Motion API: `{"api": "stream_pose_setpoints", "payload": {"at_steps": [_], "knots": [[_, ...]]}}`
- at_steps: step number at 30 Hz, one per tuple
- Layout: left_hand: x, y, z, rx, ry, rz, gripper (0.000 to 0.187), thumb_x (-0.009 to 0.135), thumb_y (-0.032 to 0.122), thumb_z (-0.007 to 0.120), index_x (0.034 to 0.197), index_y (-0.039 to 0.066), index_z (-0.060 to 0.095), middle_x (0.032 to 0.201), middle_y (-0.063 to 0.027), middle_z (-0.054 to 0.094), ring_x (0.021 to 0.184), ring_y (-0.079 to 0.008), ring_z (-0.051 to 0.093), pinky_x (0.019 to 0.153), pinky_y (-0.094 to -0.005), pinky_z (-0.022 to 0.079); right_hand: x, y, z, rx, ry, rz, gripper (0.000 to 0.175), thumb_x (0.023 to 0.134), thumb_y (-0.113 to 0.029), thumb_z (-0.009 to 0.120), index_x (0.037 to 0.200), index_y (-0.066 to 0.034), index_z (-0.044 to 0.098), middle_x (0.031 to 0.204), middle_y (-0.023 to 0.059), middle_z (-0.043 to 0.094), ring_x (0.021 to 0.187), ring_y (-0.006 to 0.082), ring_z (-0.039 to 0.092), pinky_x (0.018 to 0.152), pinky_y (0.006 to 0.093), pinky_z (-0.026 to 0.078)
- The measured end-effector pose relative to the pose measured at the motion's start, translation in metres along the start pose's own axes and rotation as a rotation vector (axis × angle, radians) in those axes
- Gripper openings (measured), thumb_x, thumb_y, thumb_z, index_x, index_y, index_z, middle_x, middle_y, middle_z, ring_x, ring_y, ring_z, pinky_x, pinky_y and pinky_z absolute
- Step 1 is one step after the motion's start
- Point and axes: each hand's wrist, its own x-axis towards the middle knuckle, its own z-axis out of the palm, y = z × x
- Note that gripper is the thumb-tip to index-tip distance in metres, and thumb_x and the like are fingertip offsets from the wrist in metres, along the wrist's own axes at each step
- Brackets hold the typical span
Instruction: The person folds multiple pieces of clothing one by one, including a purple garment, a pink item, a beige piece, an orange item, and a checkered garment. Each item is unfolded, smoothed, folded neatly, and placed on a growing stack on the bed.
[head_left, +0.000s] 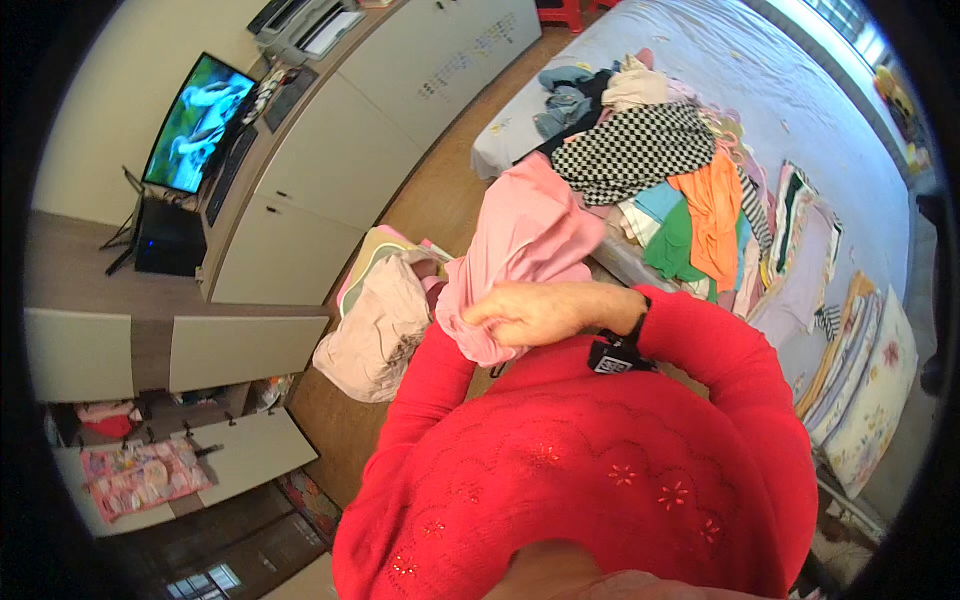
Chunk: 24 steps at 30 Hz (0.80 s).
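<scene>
A pink cloth garment (517, 225) hangs bunched in front of my chest. My right hand (529, 311) grips its near edge, with the fingers folded into the fabric. My left forearm, in a red sleeve (435, 371), runs up into the same garment, and the cloth hides my left hand. Just beyond, a black-and-white checked garment (637, 150) lies on a heap of mixed clothes at the bed's edge. Orange (712, 225) and green (670, 244) garments drape over that side of the heap.
A pale pink fabric bundle (382, 322) sits on the floor at left, beside white cabinets (337, 150). On the bed (757, 82), folded clothes (802, 240) and stacked pillows (870, 390) lie to the right. A lowered cabinet door (255, 450) juts out at lower left. A lit monitor (199, 124) stands behind.
</scene>
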Motion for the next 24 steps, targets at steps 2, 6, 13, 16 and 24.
{"api": "stream_pose_setpoints", "payload": {"at_steps": [2, 6, 13, 16, 24], "knots": [[0.003, -0.005, -0.004, -0.093, -0.010, -0.011, 0.030, 0.101, 0.022, 0.056, 0.125, 0.005, 0.056, 0.105, -0.0097, 0.066, 0.091, -0.0238, 0.067, 0.079, -0.0360, 0.054, -0.005, -0.003, 0.001, 0.050, -0.069, -0.006, 0.008, 0.085, -0.008, 0.051, 0.085, 0.0000, 0.054, 0.074, 0.0074, 0.057, 0.072, 0.0153, 0.054, 0.067, 0.0351, 0.046], [0.006, -0.016, -0.013, -0.287, 0.080, -0.048, 0.031, 0.100, 0.021, 0.057, 0.125, 0.004, 0.057, 0.108, -0.0100, 0.066, 0.094, -0.0235, 0.067, 0.081, -0.0358, 0.055, -0.012, 0.005, -0.002, 0.087, -0.105, 0.034, 0.011, 0.086, -0.008, 0.052, 0.090, 0.0010, 0.056, 0.079, 0.0105, 0.060, 0.075, 0.0186, 0.054, 0.071, 0.0355, 0.046], [-0.001, -0.023, -0.013, -0.418, 0.164, -0.124, 0.031, 0.099, 0.020, 0.059, 0.126, 0.004, 0.058, 0.114, -0.0105, 0.066, 0.098, -0.0231, 0.067, 0.083, -0.0355, 0.055, -0.011, 0.026, -0.024, -0.212, 0.447, -0.033, 0.026, 0.082, 0.002, 0.053, 0.106, 0.0021, 0.062, 0.093, 0.0189, 0.067, 0.090, 0.0269, 0.065, 0.082, 0.0369, 0.052], [-0.006, -0.020, 0.005, -0.368, 0.143, -0.111, 0.032, 0.099, 0.019, 0.059, 0.126, 0.003, 0.059, 0.116, -0.0107, 0.066, 0.100, -0.0229, 0.067, 0.084, -0.0353, 0.055, -0.011, 0.047, -0.055, -0.213, 0.684, 0.113, 0.015, 0.086, -0.002, 0.057, 0.099, 0.0022, 0.064, 0.087, 0.0079, 0.065, 0.084, 0.0105, 0.058, 0.076, 0.0298, 0.050], [-0.029, -0.009, 0.020, -0.201, -0.022, -0.010, 0.033, 0.098, 0.017, 0.061, 0.127, 0.002, 0.060, 0.123, -0.0113, 0.066, 0.105, -0.0224, 0.067, 0.086, -0.0349, 0.056, -0.044, 0.140, -0.098, -0.625, 0.929, 0.396, 0.014, 0.082, -0.016, 0.067, 0.086, -0.0022, 0.069, 0.079, 0.0185, 0.068, 0.074, 0.0343, 0.068, 0.067, 0.0416, 0.052]]}}
